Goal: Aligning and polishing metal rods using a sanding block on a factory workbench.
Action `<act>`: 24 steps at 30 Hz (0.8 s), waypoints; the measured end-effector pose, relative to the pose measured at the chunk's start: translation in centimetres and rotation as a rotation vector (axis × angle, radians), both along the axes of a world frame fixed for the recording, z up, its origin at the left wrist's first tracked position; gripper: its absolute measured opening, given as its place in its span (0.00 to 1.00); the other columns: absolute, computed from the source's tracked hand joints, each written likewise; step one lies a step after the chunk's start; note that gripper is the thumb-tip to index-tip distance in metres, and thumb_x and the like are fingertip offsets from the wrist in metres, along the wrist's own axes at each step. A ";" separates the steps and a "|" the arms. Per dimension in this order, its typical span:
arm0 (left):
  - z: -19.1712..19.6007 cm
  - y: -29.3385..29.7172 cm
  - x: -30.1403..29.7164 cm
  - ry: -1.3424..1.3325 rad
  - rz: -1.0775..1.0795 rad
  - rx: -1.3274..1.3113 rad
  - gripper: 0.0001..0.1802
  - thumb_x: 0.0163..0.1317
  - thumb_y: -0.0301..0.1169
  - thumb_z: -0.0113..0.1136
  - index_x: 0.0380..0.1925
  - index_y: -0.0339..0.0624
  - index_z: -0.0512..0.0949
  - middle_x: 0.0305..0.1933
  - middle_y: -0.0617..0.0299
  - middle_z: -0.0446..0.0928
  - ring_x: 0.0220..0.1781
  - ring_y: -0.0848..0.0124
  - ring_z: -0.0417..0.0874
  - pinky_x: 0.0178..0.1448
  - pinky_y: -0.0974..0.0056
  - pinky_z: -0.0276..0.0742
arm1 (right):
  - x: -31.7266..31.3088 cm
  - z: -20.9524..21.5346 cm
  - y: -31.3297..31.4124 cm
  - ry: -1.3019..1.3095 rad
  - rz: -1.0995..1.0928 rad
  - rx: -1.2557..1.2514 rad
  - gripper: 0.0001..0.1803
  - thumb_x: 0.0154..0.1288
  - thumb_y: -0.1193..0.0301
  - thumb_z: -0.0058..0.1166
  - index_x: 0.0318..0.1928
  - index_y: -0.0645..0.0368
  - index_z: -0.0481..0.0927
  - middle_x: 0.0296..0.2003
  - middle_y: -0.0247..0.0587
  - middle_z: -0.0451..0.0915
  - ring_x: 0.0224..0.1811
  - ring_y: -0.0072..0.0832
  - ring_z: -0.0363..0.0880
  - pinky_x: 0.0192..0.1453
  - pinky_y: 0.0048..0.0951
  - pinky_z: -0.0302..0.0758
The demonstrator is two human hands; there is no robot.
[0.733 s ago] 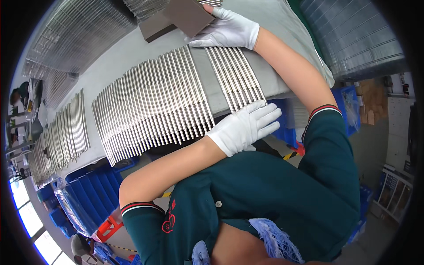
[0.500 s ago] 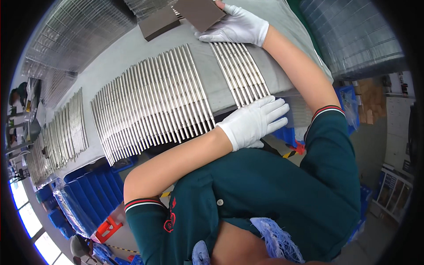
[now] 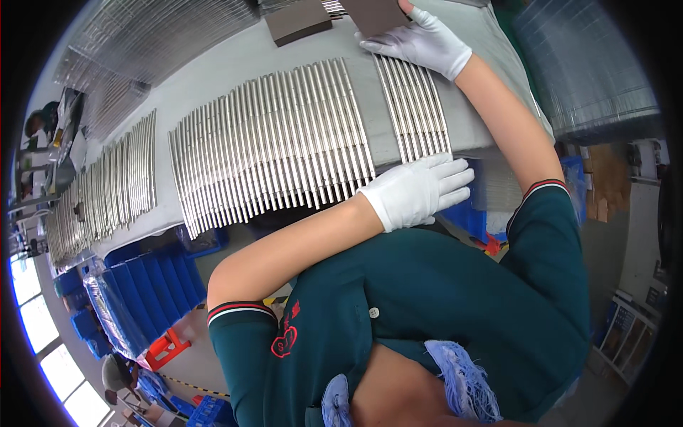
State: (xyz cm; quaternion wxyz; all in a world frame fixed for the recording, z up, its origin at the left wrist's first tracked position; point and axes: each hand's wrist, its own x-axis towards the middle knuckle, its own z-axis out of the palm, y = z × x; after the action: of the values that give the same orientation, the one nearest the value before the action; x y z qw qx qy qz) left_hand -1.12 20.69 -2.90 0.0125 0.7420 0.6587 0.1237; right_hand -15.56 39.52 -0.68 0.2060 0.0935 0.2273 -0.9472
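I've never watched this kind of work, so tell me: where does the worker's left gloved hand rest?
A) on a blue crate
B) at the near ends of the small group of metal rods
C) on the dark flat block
B: the left hand lies at the table edge on the near ends of the small group of metal rods.

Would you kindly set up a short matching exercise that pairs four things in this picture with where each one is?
Things:
1. left hand
2. right hand
3. small batch of metal rods
4. blue bins

Places:
A. at the far ends of the small batch, beside a dark flat block
B. below the near edge of the table
C. at the near ends of the small batch, at the table's edge
D. between the two gloved hands

Pairs: 1-C, 2-A, 3-D, 4-B
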 end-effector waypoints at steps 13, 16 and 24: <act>2.0 -29.3 -7.3 0.308 1.234 -0.101 0.48 0.60 0.60 0.60 0.67 0.30 0.65 0.71 0.34 0.63 0.71 0.43 0.67 0.74 0.51 0.64 | 7.9 1.1 9.8 0.776 -0.361 2.506 0.45 0.62 0.41 0.59 0.70 0.58 0.67 0.69 0.53 0.67 0.72 0.46 0.64 0.75 0.37 0.61; 2.6 -29.0 -6.8 0.204 1.499 -0.242 0.50 0.62 0.66 0.52 0.64 0.27 0.67 0.63 0.34 0.71 0.58 0.43 0.76 0.64 0.51 0.73 | 7.6 0.8 5.5 0.995 -0.172 2.329 0.51 0.60 0.32 0.51 0.72 0.56 0.64 0.73 0.53 0.61 0.76 0.49 0.55 0.79 0.46 0.53; 1.2 -27.5 -7.6 0.227 1.629 0.015 0.36 0.65 0.57 0.57 0.59 0.36 0.77 0.57 0.46 0.79 0.56 0.50 0.79 0.62 0.54 0.75 | 7.0 -0.6 -14.0 1.802 0.361 1.926 0.43 0.68 0.38 0.44 0.73 0.53 0.64 0.73 0.56 0.59 0.77 0.50 0.53 0.81 0.45 0.46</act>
State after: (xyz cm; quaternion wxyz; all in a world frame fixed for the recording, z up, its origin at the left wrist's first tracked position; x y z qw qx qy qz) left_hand -8.68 -6.82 -1.74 -0.1531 0.0394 0.9872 0.0226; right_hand -8.54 25.52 -1.24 -0.0416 -0.4858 0.8674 -0.0997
